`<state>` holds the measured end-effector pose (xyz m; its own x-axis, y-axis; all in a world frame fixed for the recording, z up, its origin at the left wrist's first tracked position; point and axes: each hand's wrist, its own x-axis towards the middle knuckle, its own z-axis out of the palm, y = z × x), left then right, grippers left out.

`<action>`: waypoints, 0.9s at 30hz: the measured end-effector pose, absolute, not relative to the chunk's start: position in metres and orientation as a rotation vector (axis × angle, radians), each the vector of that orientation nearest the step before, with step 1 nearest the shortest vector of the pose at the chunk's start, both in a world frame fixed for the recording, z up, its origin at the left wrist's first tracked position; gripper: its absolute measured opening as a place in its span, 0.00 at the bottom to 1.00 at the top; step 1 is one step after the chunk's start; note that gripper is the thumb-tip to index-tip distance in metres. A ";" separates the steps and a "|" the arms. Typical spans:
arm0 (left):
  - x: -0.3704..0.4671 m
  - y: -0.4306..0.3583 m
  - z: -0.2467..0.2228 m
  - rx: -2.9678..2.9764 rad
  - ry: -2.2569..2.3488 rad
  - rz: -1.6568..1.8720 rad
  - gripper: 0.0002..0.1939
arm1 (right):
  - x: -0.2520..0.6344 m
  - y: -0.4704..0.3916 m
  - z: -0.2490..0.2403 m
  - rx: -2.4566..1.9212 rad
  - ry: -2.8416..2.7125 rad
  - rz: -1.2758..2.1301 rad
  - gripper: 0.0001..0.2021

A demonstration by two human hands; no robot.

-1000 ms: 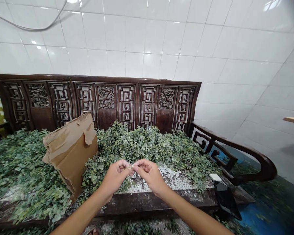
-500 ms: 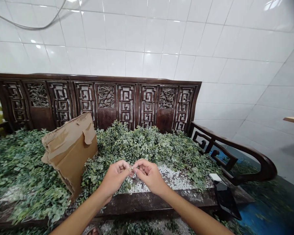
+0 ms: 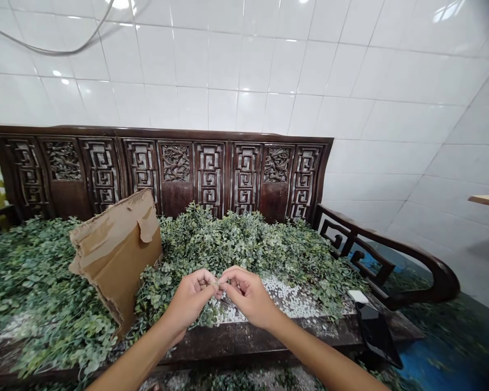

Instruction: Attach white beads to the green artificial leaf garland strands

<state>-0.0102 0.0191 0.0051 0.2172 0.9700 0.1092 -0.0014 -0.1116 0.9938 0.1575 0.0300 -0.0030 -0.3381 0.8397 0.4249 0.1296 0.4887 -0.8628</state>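
Note:
My left hand (image 3: 194, 296) and my right hand (image 3: 244, 293) meet fingertip to fingertip above the front of a dark wooden bench. Both are closed in a pinch on a small greenish piece, apparently a sprig of artificial foliage; the fingers mostly cover it. Behind them spreads a heap of artificial green leaf sprigs (image 3: 244, 239) over the seat. Many small white pieces (image 3: 293, 298) lie scattered on the seat beside and beneath my right hand.
A torn cardboard sheet (image 3: 118, 250) stands upright among the leaves on the left. The carved backrest (image 3: 177, 195) runs along the tiled wall. On the right are a curved armrest (image 3: 436, 271), a black tablet-like object (image 3: 377, 334) and a small white block (image 3: 357, 296).
The hands stay together in nearly the same place, with only slight finger movement. The view has tilted up a little.

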 end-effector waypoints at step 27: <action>-0.019 0.022 0.005 1.332 1.166 0.954 0.18 | 0.169 0.042 -0.001 -0.891 -1.336 1.410 0.15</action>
<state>-0.0195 0.0218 0.0053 0.1998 0.9769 -0.0764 0.1182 0.0533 0.9916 0.1693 0.0422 -0.0008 -0.2695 0.9573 0.1047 -0.1566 0.0637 -0.9856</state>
